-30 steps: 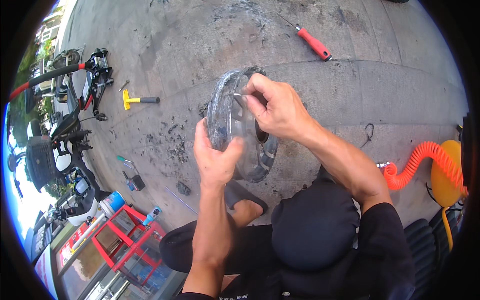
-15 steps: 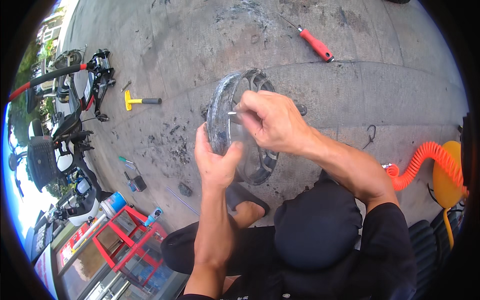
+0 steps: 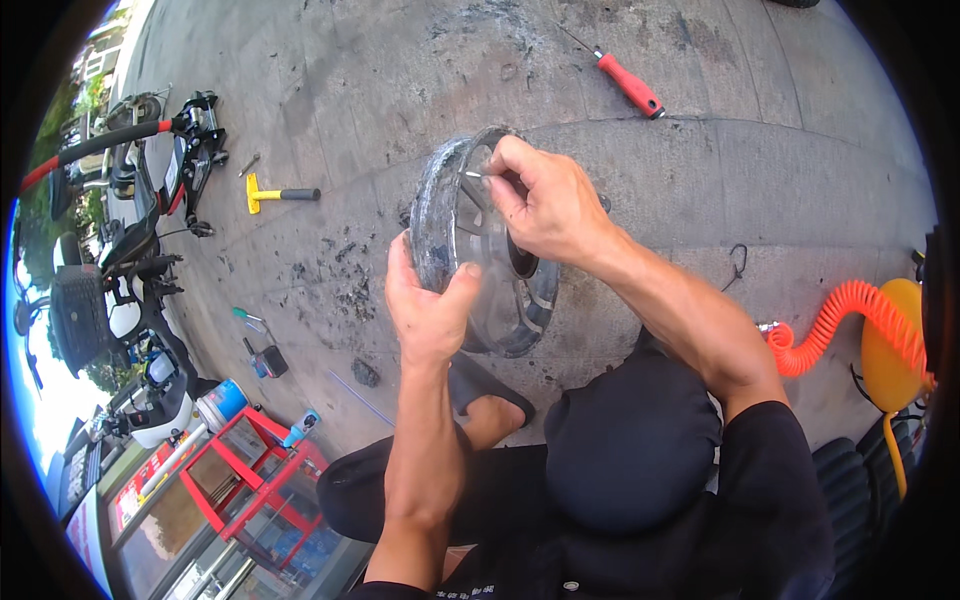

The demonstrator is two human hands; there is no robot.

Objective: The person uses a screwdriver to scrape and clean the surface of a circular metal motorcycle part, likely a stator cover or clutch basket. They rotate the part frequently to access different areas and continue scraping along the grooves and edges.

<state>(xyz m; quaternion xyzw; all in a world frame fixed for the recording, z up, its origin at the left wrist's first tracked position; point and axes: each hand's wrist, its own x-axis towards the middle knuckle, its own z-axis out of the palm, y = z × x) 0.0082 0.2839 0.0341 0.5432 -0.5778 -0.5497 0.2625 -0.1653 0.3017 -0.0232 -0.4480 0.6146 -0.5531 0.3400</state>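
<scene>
A dark, scuffed wheel rim without a tire stands tilted on the concrete, pale smears along its outer band. My left hand is wrapped round the near left part of this band, thumb over the edge. Above and to the right, my right hand pinches a small, thin metal piece. Its light tip lies against the wheel's side edge, while the fingers hide the rest, so I cannot tell its kind. The hub and several spokes are partly covered by my right hand.
Beyond the wheel lies a red-handled screwdriver. A yellow-headed hammer is to the left, near black crumbs. An orange coiled air hose curls at the right. A red metal stand and parked scooters line the left.
My right hand has moved farther away along the wheel's edge with the small metal piece. My left hand has shifted slightly with the wheel, still gripping it.
</scene>
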